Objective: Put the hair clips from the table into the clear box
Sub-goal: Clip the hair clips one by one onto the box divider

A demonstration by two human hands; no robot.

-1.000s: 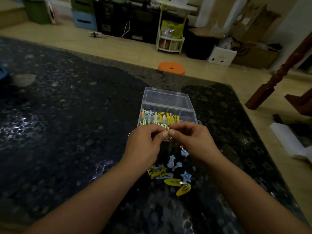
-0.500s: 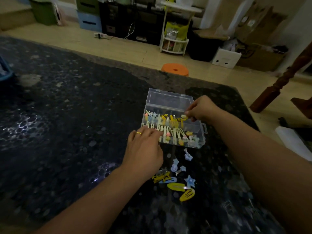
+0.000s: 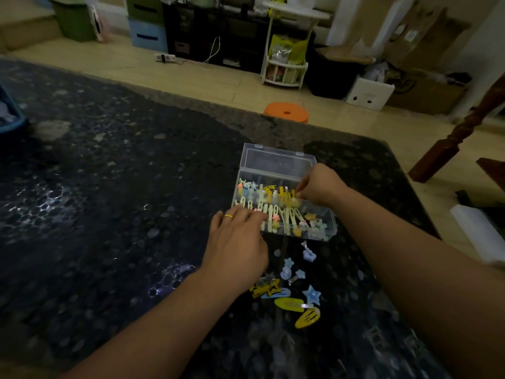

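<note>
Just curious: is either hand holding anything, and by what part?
Right hand curls over the clear plastic box; any pinched clip is hidden. Left hand rests flat, holding nothing.

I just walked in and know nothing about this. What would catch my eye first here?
Probably the clear box in the middle of the dark table, lid open and full of bright hair clips. Both hands are at it: the right hand reaches inside with curled fingers, while the left hand, wearing a gold ring, rests at its near edge. Just in front, loose hair clips in yellow and blue still lie on the table.
</note>
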